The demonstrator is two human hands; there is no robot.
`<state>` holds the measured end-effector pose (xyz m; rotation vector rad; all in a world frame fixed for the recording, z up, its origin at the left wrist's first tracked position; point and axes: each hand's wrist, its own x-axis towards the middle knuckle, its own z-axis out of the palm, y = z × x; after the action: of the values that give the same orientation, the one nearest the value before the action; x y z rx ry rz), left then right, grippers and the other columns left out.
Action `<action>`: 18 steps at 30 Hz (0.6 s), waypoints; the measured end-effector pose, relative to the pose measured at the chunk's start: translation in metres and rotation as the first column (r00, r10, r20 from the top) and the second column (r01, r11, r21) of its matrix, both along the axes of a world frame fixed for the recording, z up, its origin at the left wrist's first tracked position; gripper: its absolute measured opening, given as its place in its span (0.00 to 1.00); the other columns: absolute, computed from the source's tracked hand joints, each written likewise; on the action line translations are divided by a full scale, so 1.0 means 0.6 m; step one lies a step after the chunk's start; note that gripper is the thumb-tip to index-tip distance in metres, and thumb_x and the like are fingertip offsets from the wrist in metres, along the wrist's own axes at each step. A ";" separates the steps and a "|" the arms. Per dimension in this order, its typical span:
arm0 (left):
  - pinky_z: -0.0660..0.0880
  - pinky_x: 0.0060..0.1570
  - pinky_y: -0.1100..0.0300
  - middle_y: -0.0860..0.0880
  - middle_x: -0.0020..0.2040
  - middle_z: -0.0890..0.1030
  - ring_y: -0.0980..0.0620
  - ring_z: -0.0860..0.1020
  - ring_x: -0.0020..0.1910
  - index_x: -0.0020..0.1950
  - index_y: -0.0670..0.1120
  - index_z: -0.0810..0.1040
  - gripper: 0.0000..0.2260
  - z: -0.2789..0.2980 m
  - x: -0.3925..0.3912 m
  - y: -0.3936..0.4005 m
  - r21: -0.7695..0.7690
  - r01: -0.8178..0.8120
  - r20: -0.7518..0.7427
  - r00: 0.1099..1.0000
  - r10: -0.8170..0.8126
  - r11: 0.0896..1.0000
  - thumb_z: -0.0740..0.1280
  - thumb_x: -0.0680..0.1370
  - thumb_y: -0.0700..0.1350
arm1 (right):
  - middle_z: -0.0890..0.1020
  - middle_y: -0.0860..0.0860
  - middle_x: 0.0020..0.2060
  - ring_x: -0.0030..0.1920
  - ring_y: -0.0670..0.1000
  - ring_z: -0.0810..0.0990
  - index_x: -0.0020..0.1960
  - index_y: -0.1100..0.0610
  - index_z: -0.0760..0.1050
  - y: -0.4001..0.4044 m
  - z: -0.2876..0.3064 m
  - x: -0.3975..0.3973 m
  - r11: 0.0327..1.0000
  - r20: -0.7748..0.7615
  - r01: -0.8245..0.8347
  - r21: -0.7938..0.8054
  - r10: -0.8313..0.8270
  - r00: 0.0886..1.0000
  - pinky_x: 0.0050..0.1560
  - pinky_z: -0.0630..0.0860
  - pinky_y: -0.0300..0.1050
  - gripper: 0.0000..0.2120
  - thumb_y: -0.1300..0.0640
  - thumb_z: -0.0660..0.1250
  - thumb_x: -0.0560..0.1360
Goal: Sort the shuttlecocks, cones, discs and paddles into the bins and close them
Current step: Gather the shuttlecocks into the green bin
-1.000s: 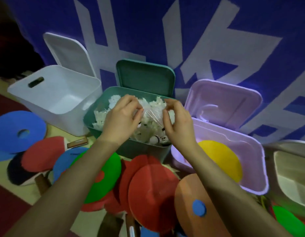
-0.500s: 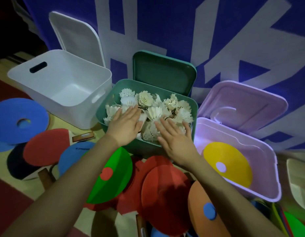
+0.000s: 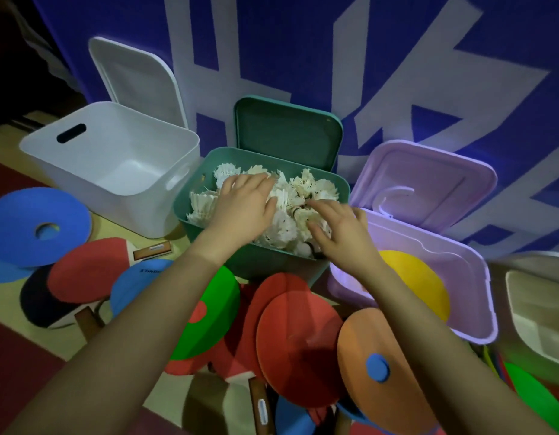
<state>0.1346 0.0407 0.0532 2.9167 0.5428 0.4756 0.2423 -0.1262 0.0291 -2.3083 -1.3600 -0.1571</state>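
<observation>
Nearest: an orange disc (image 3: 381,372) with a blue center cap is lying at near right, overlapping a red paddle (image 3: 298,346) just left of it. A green disc (image 3: 209,312) with a red center is sitting left of those, partly under the left forearm. Further left a blue paddle (image 3: 137,285), another red paddle (image 3: 83,277) with its wooden handle pointing right, and a black paddle (image 3: 40,302) are overlapping in a pile. A big blue disc (image 3: 36,226) with a center hole is lying at far left. Green disc edge (image 3: 535,394) is showing at near right corner, below a beige bin (image 3: 535,309) that is cut off by the frame.

Middle: the left hand (image 3: 243,208) is lying palm down, fingers spread flat on the shuttlecocks (image 3: 284,227), gripping nothing. The right hand (image 3: 341,230) is also resting on the pile, fingers loosely curled into the feathers; cannot tell if it is pinching one. The shuttlecocks are filling the green bin (image 3: 206,180), whose lid (image 3: 287,133) is standing open behind it.

Right of it the purple bin (image 3: 472,284) is holding a yellow disc (image 3: 419,284), lid (image 3: 428,180) tilted back open. Left, the white bin (image 3: 115,164) is standing open, lid (image 3: 137,80) upright.

Far: a blue banner (image 3: 303,51) with white strokes is hanging behind everything.
</observation>
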 end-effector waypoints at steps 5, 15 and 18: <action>0.65 0.57 0.51 0.44 0.60 0.77 0.43 0.74 0.57 0.64 0.44 0.73 0.22 0.062 0.026 -0.103 0.043 0.097 0.109 0.989 -0.101 0.994 0.52 0.77 0.52 | 0.82 0.52 0.50 0.49 0.59 0.79 0.60 0.56 0.77 -0.094 0.061 0.012 0.987 0.051 0.022 0.157 -0.030 0.998 0.46 0.70 0.50 0.19 0.49 0.55 0.76; 0.72 0.44 0.52 0.43 0.47 0.81 0.41 0.79 0.44 0.53 0.42 0.79 0.18 0.079 0.065 -0.414 0.072 0.276 0.155 0.946 -0.284 0.958 0.55 0.74 0.50 | 0.81 0.52 0.46 0.46 0.58 0.80 0.58 0.54 0.78 -0.424 0.087 0.023 0.955 0.095 0.162 0.247 -0.191 0.977 0.42 0.77 0.52 0.16 0.50 0.58 0.76; 0.72 0.45 0.50 0.44 0.47 0.81 0.41 0.79 0.46 0.52 0.43 0.79 0.17 0.071 0.071 -0.515 0.064 0.310 0.121 0.941 -0.316 0.949 0.55 0.74 0.50 | 0.81 0.54 0.46 0.45 0.59 0.80 0.57 0.55 0.78 -0.530 0.081 0.020 0.955 0.113 0.176 0.241 -0.207 0.972 0.42 0.77 0.52 0.17 0.50 0.57 0.75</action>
<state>0.1771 -0.2684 0.0957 2.9074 0.0470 0.6319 0.2540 -0.4443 0.0775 -2.2617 -1.1105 -0.5162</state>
